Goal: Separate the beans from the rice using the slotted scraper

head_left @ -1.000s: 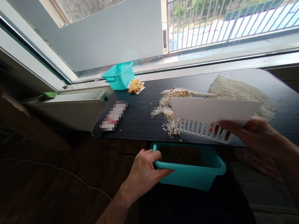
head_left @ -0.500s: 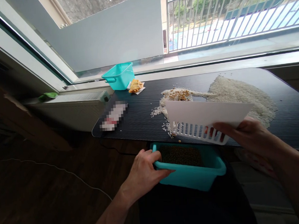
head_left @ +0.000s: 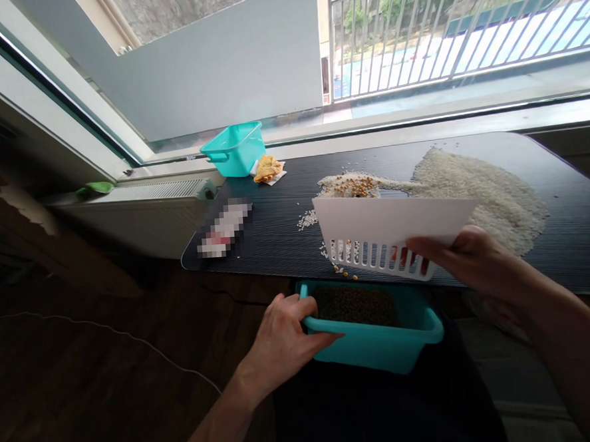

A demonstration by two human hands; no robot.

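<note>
My left hand (head_left: 286, 335) grips the left rim of a teal plastic tub (head_left: 377, 339), its thumb outside and fingers over the edge. The tub sits below the table's front edge and holds many small brown grains or beans (head_left: 355, 305). My right hand (head_left: 467, 257) is closed on a white slotted plastic basket (head_left: 395, 218), tilted with its slots low, above the table's front. Behind the basket lies a patch of white rice mixed with yellowish beans (head_left: 355, 185). A few loose beans (head_left: 345, 273) lie by the table edge. The basket hides part of the rice.
A large rice pile (head_left: 478, 190) covers the table's right side. At the back left stand another teal tub (head_left: 235, 151) and a crumpled yellow cloth-like item (head_left: 268, 169). A blurred-out flat object (head_left: 225, 228) lies on the dark table (head_left: 271, 242). The window is behind.
My right hand has moved the white basket slightly to the left. More loose beans show by the table's front edge. My left hand keeps its grip on the tub.
</note>
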